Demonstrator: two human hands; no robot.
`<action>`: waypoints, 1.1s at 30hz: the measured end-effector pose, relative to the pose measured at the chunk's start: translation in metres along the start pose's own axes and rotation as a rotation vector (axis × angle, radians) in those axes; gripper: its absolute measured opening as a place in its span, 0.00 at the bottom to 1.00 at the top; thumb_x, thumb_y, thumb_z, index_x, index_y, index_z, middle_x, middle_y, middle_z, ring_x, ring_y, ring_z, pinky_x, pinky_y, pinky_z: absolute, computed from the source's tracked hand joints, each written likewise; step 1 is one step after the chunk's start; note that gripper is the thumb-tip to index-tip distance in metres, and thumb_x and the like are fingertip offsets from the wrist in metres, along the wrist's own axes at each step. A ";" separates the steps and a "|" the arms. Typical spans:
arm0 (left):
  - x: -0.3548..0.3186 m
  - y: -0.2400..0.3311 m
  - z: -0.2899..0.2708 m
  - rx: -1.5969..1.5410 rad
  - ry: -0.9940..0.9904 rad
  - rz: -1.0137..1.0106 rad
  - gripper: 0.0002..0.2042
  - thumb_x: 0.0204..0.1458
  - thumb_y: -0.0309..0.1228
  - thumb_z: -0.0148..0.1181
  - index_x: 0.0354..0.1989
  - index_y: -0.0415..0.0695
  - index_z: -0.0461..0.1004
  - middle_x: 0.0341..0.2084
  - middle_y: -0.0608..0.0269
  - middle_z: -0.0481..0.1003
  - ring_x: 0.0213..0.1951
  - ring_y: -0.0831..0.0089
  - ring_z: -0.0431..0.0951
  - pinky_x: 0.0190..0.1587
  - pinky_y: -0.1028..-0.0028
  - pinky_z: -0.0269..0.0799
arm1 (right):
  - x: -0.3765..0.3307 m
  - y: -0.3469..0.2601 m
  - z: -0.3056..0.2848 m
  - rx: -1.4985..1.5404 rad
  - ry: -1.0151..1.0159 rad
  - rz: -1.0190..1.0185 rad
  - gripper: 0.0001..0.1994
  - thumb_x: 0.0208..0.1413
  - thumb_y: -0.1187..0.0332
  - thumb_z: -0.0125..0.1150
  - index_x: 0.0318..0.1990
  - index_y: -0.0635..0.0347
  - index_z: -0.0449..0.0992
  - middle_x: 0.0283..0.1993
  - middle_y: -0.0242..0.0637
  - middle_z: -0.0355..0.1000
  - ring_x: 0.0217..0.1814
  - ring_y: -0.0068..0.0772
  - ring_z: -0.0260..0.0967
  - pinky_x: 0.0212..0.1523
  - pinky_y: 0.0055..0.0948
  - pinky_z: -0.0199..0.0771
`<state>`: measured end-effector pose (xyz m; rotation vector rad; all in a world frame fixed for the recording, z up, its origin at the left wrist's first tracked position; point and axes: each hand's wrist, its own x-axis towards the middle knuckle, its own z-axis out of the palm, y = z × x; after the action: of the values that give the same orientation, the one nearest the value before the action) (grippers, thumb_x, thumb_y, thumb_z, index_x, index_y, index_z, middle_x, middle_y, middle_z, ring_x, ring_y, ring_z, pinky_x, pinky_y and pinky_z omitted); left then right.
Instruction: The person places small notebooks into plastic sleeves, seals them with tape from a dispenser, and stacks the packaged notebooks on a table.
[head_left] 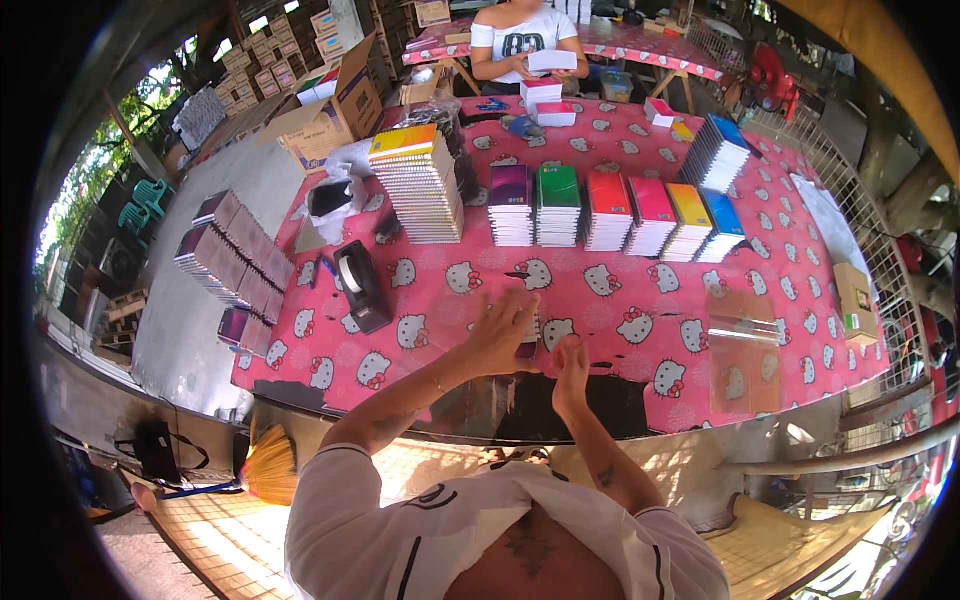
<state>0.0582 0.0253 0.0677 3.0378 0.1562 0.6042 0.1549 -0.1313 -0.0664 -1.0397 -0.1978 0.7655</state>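
Note:
Near the front edge of the table, my left hand (pixel 505 328) is curved over a small stack of spiral notebooks (pixel 527 350), which it mostly hides; a dark cover and pale page edges show beside the fingers. Just right of it, my right hand (pixel 570 368) is closed, fingers drawn together. What it pinches, if anything, is too small and blurred to make out. Left of my hands stands a black tape dispenser (pixel 364 290) with a roll in it. Flat clear plastic bags (pixel 745 365) lie to the right.
Beyond my hands stand notebook stacks in purple (pixel 511 205), green (pixel 557 205), red, pink, yellow and blue. A tall yellow-topped stack (pixel 415 190) rises at left, near purple stacks (pixel 235 255). Across the patterned pink table (pixel 620 285), a person (pixel 525 50) holds a white pad.

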 end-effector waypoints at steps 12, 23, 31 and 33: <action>-0.056 0.029 0.059 -1.425 0.267 -0.602 0.37 0.48 0.39 0.76 0.59 0.36 0.60 0.51 0.50 0.70 0.57 0.60 0.72 0.59 0.61 0.68 | -0.021 -0.055 -0.005 0.434 -0.399 0.218 0.31 0.57 0.58 0.70 0.64 0.57 0.65 0.62 0.38 0.68 0.65 0.38 0.66 0.68 0.46 0.65; -0.007 0.065 0.036 -0.950 0.339 -0.490 0.18 0.60 0.30 0.59 0.57 0.37 0.72 0.45 0.53 0.79 0.48 0.61 0.79 0.52 0.68 0.73 | 0.012 -0.125 -0.039 -0.602 -0.408 -0.188 0.24 0.58 0.65 0.68 0.60 0.61 0.71 0.55 0.41 0.72 0.55 0.29 0.69 0.55 0.29 0.70; -0.188 -0.157 0.021 -0.015 0.640 -1.292 0.26 0.52 0.41 0.67 0.56 0.38 0.73 0.46 0.44 0.73 0.48 0.52 0.73 0.48 0.57 0.71 | -0.068 -0.173 0.052 -1.444 -0.260 -0.992 0.17 0.50 0.62 0.70 0.47 0.57 0.79 0.47 0.40 0.76 0.47 0.43 0.75 0.56 0.45 0.64; -0.168 -0.182 0.009 -0.518 0.642 -1.467 0.21 0.51 0.38 0.68 0.49 0.37 0.77 0.40 0.49 0.77 0.42 0.60 0.76 0.46 0.63 0.72 | -0.055 -0.159 0.038 -1.531 -0.289 -0.886 0.19 0.49 0.61 0.71 0.49 0.55 0.78 0.47 0.39 0.76 0.45 0.43 0.75 0.57 0.43 0.62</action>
<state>-0.1091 0.1878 -0.0153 1.4494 1.6351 1.0535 0.1720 -0.1854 0.0968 -1.9953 -1.5448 -0.2249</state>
